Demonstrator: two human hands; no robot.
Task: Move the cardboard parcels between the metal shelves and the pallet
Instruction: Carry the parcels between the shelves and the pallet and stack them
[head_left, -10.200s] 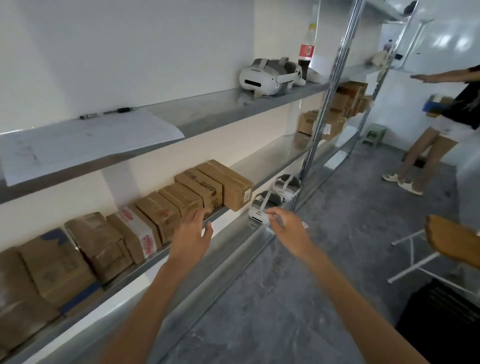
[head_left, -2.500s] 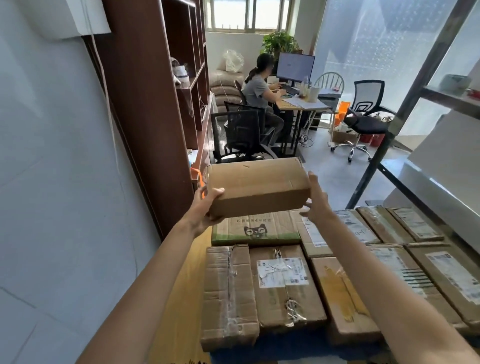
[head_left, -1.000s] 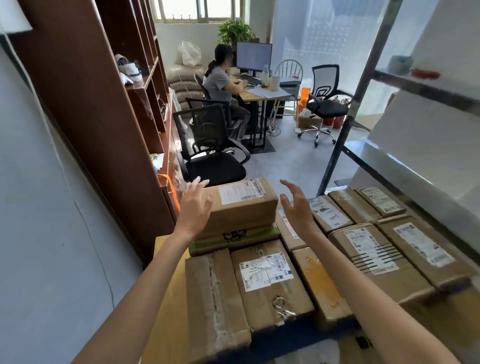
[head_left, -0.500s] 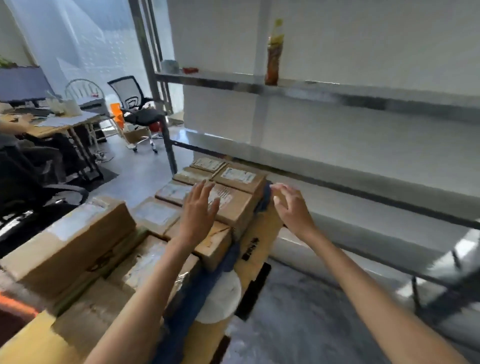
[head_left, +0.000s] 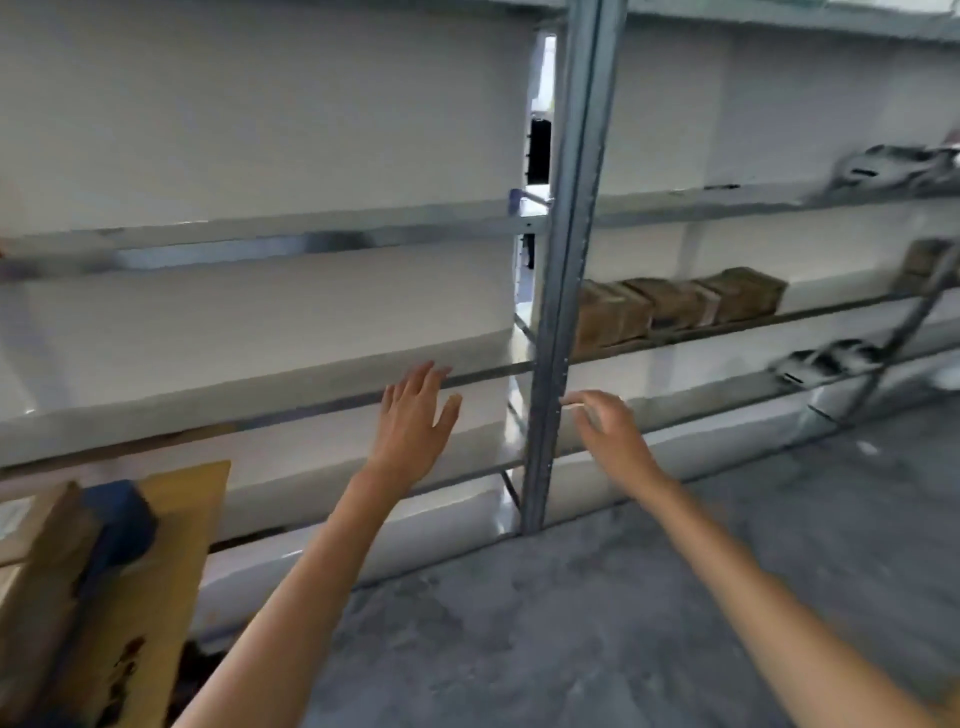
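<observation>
The head view, blurred by motion, shows two bare hands raised in front of the metal shelves (head_left: 565, 270), neither carrying anything. The left hand (head_left: 415, 415) is spread, its fingers straight and apart, palm turned toward the shelving and set before the edge of a middle shelf. The right hand (head_left: 610, 428) is relaxed with its fingers loosely curled and nothing between them; its fingertips lie just beside the single grey upright post that splits the rack into two bays, but whether they touch it cannot be told. The bay left of the post shows bare shelf boards against a white wall. In the right bay, on the middle shelf just past the post, stands one row of cardboard parcels (head_left: 680, 306): brown, boxy, packed side by side and touching, at least one with a pale label or tape on its end. Three or four can be made out, and the blur allows no firmer count. One more brown parcel (head_left: 922, 260) shows at the far right edge. Two white headsets (head_left: 891, 166) lie in that bay, one on the shelf above the parcels and one on the shelf below. At the lower left corner sits the pallet (head_left: 171, 561), a yellowish board bearing one visible brown parcel at the frame edge and a dark blue piece (head_left: 120, 519) beside it. The grey floor (head_left: 571, 613) runs beneath both arms.
</observation>
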